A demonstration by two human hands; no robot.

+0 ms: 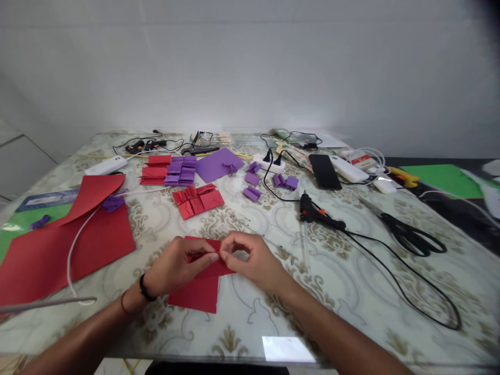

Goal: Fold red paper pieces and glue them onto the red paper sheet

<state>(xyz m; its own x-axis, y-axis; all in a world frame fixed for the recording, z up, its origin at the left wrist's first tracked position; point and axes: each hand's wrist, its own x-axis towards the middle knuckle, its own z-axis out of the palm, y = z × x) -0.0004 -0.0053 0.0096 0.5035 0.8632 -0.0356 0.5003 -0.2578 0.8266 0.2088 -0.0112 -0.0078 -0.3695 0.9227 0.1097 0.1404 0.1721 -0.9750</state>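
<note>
Near the front middle of the table, both my hands pinch red paper [213,268]. My left hand [175,265], with a black band at the wrist, has its thumb and forefinger closed on the paper's left part. Right beside those fingertips, my right hand [252,260] is closed in a pinch at the same spot. What exactly lies between the fingertips is partly hidden. A flat red paper piece [195,295] lies just below the hands. Beyond them is a folded red paper piece [198,200] with raised flaps.
A black glue gun [320,213] and black scissors [410,234] lie at the right, the gun's cord looping forward. Behind are a phone [325,172], a power strip [269,164] and purple folded papers [252,192]. Large red sheets [94,245] cover the left, crossed by a white cable.
</note>
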